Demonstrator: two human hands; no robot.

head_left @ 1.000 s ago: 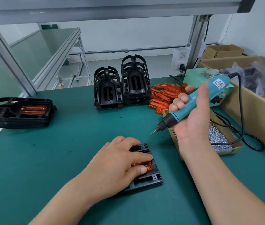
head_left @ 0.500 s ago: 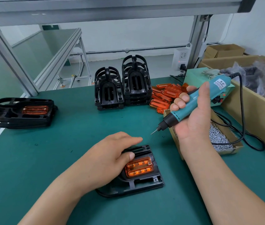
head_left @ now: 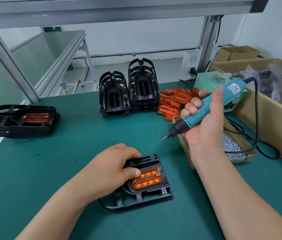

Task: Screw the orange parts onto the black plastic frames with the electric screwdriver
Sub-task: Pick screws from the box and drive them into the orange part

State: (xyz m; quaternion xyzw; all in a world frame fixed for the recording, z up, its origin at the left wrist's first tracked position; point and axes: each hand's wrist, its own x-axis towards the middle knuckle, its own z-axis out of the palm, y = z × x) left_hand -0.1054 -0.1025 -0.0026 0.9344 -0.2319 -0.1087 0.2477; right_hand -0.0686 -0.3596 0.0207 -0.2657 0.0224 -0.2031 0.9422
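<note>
Lying flat on the green mat (head_left: 53,170) at about six o'clock in the view, the black frame (head_left: 154,196) carries one orange part (head_left: 148,180) seated in its recess. The left hand (head_left: 112,170) curls its fingers over the frame's ten-o'clock edge and sets the thumb on the part's nine-o'clock end, probably to stop both from shifting or turning under the driver. That leaves the part's three-o'clock end and its small fixing hole uncovered; whether a screw sits there is too small to tell.

At two o'clock from the frame the right hand (head_left: 207,129) is wrapped around the electric screwdriver (head_left: 206,107). The bit is raised off the mat and angled down toward the frame, with open mat between them for a straight descent. Just beside that hand stands the screw box (head_left: 186,149), its cardboard wall an edge to clear, and the tool's cable (head_left: 257,118) loops past it.

Loose orange parts (head_left: 171,104) lie at one o'clock, stacked bare frames (head_left: 142,87) at twelve and a finished stack (head_left: 20,122) at ten, all well apart.
</note>
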